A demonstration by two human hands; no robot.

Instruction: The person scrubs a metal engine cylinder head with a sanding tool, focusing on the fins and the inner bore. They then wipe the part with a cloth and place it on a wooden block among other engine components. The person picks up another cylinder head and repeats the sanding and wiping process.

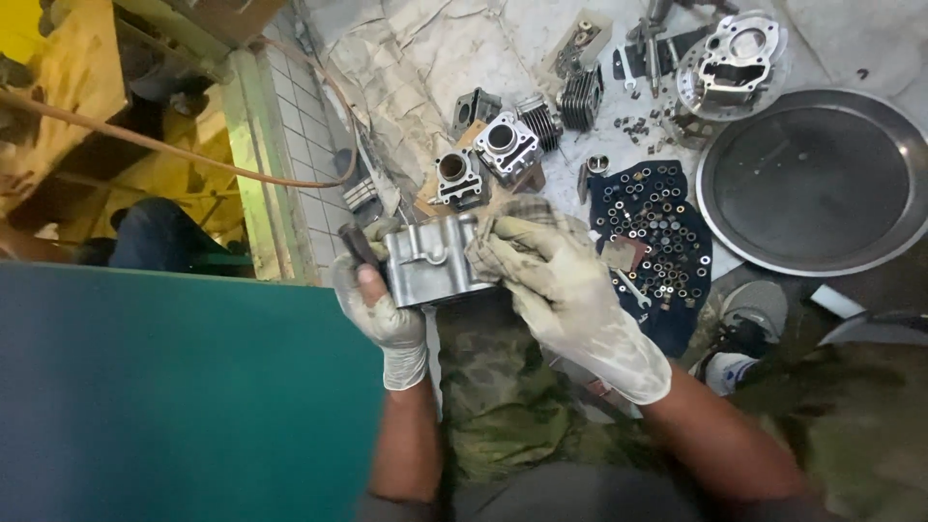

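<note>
Green panel (174, 387) filling lower left, cut off. Round metal pan (812, 179) upper right, cropped. Grey engine block (435, 261) at centre, clamped in gloved left hand (382, 309) and right hand (561, 285), half hidden. Tiny parts on dark cloth (652, 232) indistinct.

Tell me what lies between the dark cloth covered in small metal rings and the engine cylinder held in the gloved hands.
In the head view, only the gloved right hand, gripping the grey metal engine cylinder, lies between it and the dark cloth of small metal rings.
</note>
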